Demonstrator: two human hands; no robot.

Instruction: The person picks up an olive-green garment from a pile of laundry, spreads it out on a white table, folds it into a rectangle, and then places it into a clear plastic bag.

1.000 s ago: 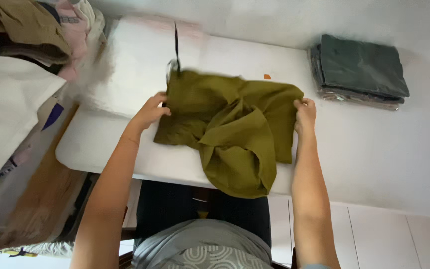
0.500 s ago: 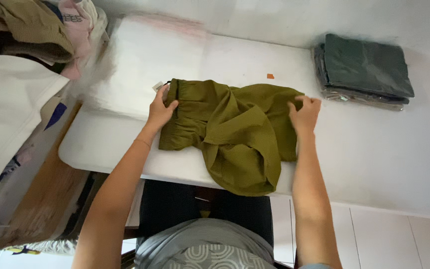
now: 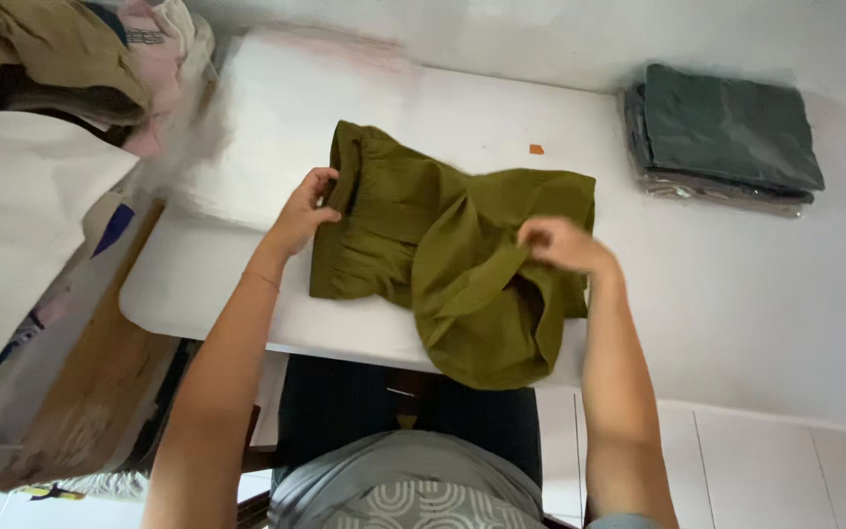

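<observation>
An olive-green garment [image 3: 423, 235] lies crumpled on the white table [image 3: 736, 294], with one fold hanging over the near edge. My left hand [image 3: 304, 211] grips its left edge, near the elastic band. My right hand [image 3: 560, 245] rests over the middle-right of the cloth, fingers curled onto a fold.
A stack of folded dark green garments [image 3: 727, 137] in clear wrap sits at the far right of the table. A heap of mixed clothes [image 3: 61, 49] rises at the left. A small orange scrap [image 3: 537, 149] lies beyond the garment. White floor tiles show below right.
My right hand has moved from the garment's right edge inward onto its middle. My left hand stays at the left edge. The dark thing beyond the garment is out of sight.
</observation>
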